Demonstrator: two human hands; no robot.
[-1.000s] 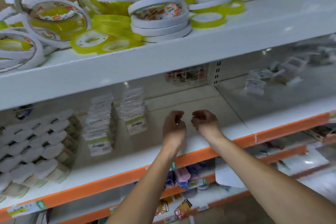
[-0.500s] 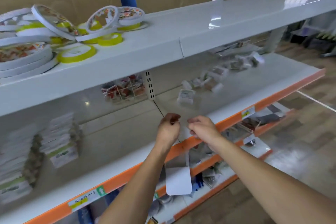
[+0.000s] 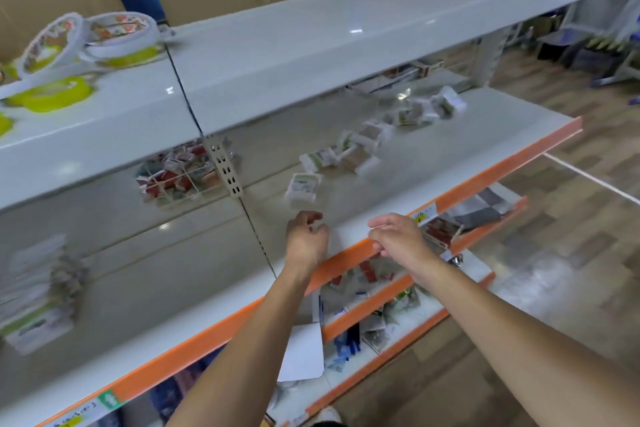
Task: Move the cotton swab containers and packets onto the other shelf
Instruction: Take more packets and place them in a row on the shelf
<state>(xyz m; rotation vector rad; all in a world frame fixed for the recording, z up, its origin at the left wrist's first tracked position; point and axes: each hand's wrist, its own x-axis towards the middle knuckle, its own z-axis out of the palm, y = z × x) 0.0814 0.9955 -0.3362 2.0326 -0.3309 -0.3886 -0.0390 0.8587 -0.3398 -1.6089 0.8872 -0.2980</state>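
Observation:
Several small cotton swab packets lie scattered on the right section of the middle shelf [image 3: 433, 163]; the nearest packet [image 3: 303, 185] sits just beyond my hands, and others [image 3: 356, 149] trail toward the back right. A blurred stack of swab packets [image 3: 38, 295] stands on the left section. My left hand [image 3: 306, 239] hovers over the shelf's front just right of the seam, fingers loosely curled and holding nothing. My right hand [image 3: 398, 236] is beside it above the orange shelf edge [image 3: 485, 177], also loosely curled with nothing visible in it.
Tape rolls [image 3: 86, 45] crowd the top shelf at the left. A wire basket of red packets [image 3: 176, 173] sits at the back by the slotted upright [image 3: 225, 166]. The lower shelves hold mixed goods and a white sheet [image 3: 303, 354]. Wood-pattern floor [image 3: 571, 270] lies to the right.
The view has swung right, and both empty hands have travelled from the left shelf section to the seam. The left stacks have slid toward the frame's edge and the scattered packets have come closer.

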